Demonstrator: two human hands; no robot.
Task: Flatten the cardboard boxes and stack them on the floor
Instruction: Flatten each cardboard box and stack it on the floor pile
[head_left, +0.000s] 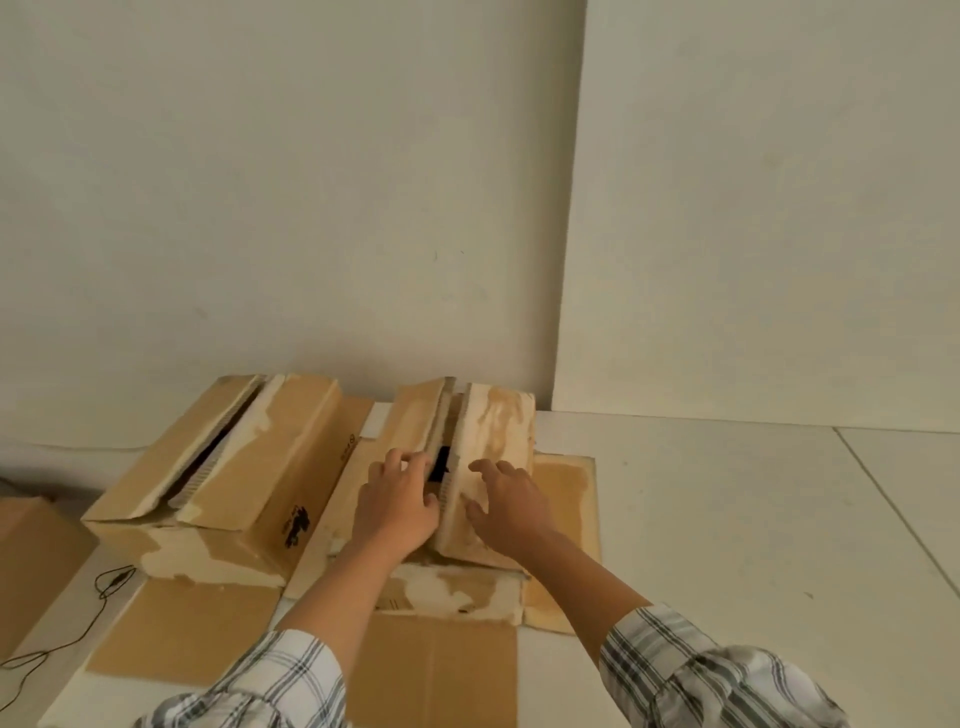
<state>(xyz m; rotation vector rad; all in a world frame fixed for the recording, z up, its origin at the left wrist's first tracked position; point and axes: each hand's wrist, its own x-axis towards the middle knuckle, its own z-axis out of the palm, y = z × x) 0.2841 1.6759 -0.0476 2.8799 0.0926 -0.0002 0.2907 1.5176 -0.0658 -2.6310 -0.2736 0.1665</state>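
Pale walls (311, 208) and a white floor (727, 519), and we're low down over the cardboard. Centre box (498, 431) is the one in play, sitting upright on flat cardboard (182, 629) spread across the floor, its two top flaps tented up with a dark slot between them. Left hand (397, 506) has its fingers hooked over the edge of the left flap, right at that slot. Right hand (511, 512) lies spread on the right flap, fingers apart, gripping nothing. Just beside, the left box (244, 467) stands unflattened too, its flaps also parted, and a third box (31, 561) peeks in at the far left edge. A thin black cable (106, 584) snakes over the floor near it.

So the job looks barely begun: flaps to open, then collapse. What could spoil it? The paper skin is peeled in pale patches, so a hard yank on that flap may rip it instead of folding it. The box rests on loose sheets, and a lopsided push could send it skating. And fingers in that slot could get nipped if the right hand presses down first
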